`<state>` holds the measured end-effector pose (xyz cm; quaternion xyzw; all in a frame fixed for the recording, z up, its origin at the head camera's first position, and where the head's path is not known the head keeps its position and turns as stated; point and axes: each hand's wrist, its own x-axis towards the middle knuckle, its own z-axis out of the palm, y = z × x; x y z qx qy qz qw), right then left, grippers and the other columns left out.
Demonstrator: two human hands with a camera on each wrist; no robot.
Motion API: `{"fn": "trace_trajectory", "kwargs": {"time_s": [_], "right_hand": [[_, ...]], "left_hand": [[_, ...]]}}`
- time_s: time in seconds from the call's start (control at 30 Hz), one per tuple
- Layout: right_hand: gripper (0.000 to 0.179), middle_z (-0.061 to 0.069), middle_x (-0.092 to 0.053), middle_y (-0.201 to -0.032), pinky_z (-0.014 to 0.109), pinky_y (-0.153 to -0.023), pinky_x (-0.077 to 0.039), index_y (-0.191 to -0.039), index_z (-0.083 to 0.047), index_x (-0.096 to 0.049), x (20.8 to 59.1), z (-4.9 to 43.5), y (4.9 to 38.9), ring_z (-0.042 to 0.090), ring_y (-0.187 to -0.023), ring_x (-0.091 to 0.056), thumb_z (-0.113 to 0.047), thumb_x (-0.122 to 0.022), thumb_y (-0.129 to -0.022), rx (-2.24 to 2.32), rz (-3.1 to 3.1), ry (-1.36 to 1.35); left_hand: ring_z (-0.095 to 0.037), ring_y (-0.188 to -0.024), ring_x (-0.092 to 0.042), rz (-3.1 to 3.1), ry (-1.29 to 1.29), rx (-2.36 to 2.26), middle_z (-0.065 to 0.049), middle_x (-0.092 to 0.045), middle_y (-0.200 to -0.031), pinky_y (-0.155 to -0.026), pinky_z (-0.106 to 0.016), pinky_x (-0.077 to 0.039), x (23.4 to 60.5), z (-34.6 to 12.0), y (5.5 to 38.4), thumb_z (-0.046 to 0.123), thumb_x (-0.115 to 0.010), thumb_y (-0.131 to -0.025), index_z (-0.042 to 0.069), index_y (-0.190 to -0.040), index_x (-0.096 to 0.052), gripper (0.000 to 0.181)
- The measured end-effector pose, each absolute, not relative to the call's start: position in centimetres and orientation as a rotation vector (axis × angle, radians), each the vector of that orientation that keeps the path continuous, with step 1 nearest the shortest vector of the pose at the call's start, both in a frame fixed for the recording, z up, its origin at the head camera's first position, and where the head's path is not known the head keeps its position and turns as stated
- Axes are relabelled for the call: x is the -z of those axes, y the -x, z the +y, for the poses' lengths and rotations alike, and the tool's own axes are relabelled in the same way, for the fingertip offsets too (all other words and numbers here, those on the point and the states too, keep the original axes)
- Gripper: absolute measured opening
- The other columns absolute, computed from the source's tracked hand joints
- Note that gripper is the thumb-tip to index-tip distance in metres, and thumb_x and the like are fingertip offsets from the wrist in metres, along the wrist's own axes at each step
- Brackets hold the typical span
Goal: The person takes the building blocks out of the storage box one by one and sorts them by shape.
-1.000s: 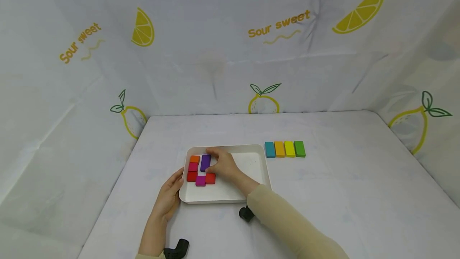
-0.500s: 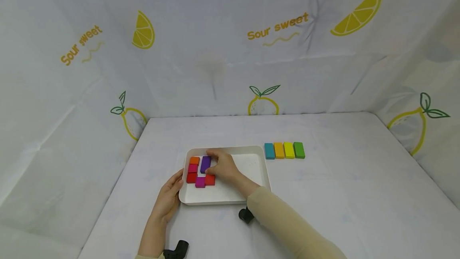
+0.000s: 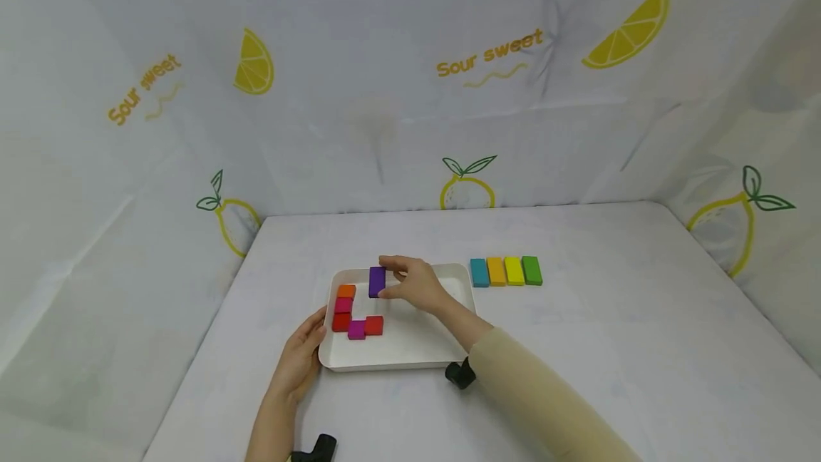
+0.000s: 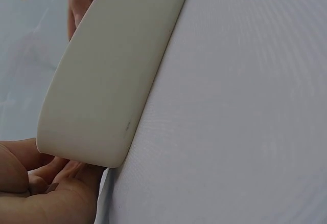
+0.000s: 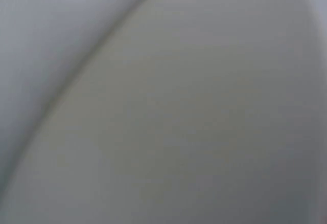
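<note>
1 purple block (image 3: 376,282) is pinched between the thumb and fingers of the right hand (image 3: 415,287), near the far wall of the white tray (image 3: 410,353); it seems held above the tray's floor. the left hand (image 3: 303,353) rests with loose fingers against the tray's left end. the block is probably light, stiff, fairly smooth and unlikely to break; its 2 short ends should offer the surest hold. the head view shows 5 other blocks (image 3: 343,305) in the tray and 4 more (image 3: 497,271) on the counter (image 3: 609,348); the left wrist view shows none, but reveals a small dark mark (image 4: 127,126) on the tray's outer wall. the right wrist view is a pale blur, not showing the pinch.
</note>
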<state>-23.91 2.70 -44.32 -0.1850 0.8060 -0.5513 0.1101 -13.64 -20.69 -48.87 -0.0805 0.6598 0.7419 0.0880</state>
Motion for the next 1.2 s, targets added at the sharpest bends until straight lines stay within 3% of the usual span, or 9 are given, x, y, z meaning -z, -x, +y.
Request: {"fn": "trace_trajectory", "kwargs": {"time_s": [0.27, 0.9, 1.2], "right_hand": [[0.066, 0.011, -0.054, -0.147, 0.04, -0.112, -0.042, -0.142, -0.008, -0.053, 42.5, 9.1, 24.5, 0.028, -0.138, -0.05, -0.009, -0.08, -0.081, 1.653, 2.352, 0.524], [0.071, 0.015, -0.042, -0.156, 0.034, -0.11, -0.038, -0.152, -0.008, -0.038, 43.3, 24.8, 25.2, 0.033, -0.144, -0.041, -0.023, -0.072, -0.091, 1.476, 2.663, 0.115], [0.082, 0.015, -0.038, -0.158, 0.016, -0.105, -0.042, -0.153, -0.007, -0.035, 44.4, 29.3, 24.2, 0.034, -0.145, -0.038, -0.036, -0.075, -0.087, 1.485, 2.675, 0.01]], "left_hand": [[-0.029, -0.146, -0.029, 1.972, 0.252, -2.213, -0.015, -0.027, -0.162, -0.094, -0.007, -0.046, 48.9, -20.8, 13.7, 0.008, -0.034, -0.106, 0.005, -0.155, -0.026, 0.05], [-0.029, -0.148, -0.028, 1.962, 0.238, -2.191, -0.014, -0.024, -0.164, -0.097, -0.009, -0.046, 48.9, -20.9, 13.5, 0.011, -0.035, -0.107, 0.007, -0.156, -0.023, 0.051], [-0.029, -0.147, -0.029, 1.982, 0.256, -2.181, -0.015, -0.026, -0.163, -0.099, -0.01, -0.046, 48.8, -20.9, 13.6, 0.011, -0.035, -0.107, 0.008, -0.156, -0.025, 0.051]]}}
